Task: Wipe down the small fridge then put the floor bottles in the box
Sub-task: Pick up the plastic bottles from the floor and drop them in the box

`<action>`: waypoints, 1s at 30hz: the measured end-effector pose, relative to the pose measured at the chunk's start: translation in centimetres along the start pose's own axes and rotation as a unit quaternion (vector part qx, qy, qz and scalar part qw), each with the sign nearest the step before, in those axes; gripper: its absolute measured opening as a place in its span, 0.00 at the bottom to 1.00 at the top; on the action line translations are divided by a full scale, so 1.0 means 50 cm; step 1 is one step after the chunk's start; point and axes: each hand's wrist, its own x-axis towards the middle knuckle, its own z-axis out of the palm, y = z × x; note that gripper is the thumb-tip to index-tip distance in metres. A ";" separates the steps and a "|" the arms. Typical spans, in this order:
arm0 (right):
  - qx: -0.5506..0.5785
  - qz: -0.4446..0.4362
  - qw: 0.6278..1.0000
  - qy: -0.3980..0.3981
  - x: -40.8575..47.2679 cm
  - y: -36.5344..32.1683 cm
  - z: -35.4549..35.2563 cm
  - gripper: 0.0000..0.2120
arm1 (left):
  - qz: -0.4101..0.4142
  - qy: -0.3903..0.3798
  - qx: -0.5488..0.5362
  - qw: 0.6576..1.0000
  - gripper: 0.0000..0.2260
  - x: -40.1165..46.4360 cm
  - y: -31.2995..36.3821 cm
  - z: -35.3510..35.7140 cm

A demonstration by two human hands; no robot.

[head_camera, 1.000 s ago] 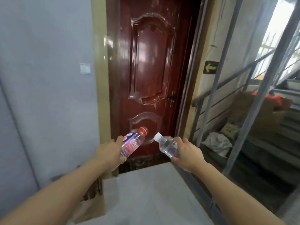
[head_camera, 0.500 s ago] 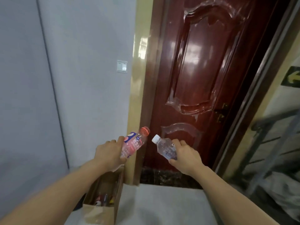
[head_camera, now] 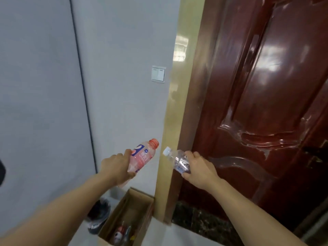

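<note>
Two bare forearms reach forward from the near edge, seen from above. Low and near, between the arms, an open cardboard box (head_camera: 124, 219) stands on the pale floor against the wall; a few bottles lie blurred inside it. Just left of the box sits a dark, blurred bin (head_camera: 98, 216).

Above the box, the left hand (head_camera: 115, 167) has its fingers curled round the lower body of a pink bottle (head_camera: 142, 158). This bottle has a pink and blue label and a red cap, and tilts up and to the right. Just to its right, the right hand (head_camera: 197, 166) grasps a clear bottle (head_camera: 177, 161) with a white cap, fingers wrapped round its body. That bottle tilts up and to the left, so the two caps point toward each other, close but apart. Both bottles are held in the air, above the box and slightly beyond it.

Farther off, a grey wall (head_camera: 44, 86) fills the left side, with a white double light switch (head_camera: 158, 74) on it. Right of the switch runs a glossy yellowish door frame (head_camera: 179, 112), then a shiny dark red door (head_camera: 266, 103) with raised panels. A dark handle (head_camera: 316, 153) shows at the far right edge.
</note>
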 end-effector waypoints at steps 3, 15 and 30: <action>0.017 -0.057 0.998 -0.005 0.112 0.040 0.033 0.26 | -0.070 -0.012 0.007 0.997 0.34 0.047 0.011 0.025; 0.065 -0.257 0.958 -0.105 0.431 0.023 0.185 0.23 | -0.328 -0.071 0.006 0.942 0.33 0.077 0.021 0.095; 0.033 -0.369 0.905 -0.209 0.601 -0.154 0.467 0.26 | -0.442 -0.142 -0.073 0.883 0.36 0.141 -0.137 0.358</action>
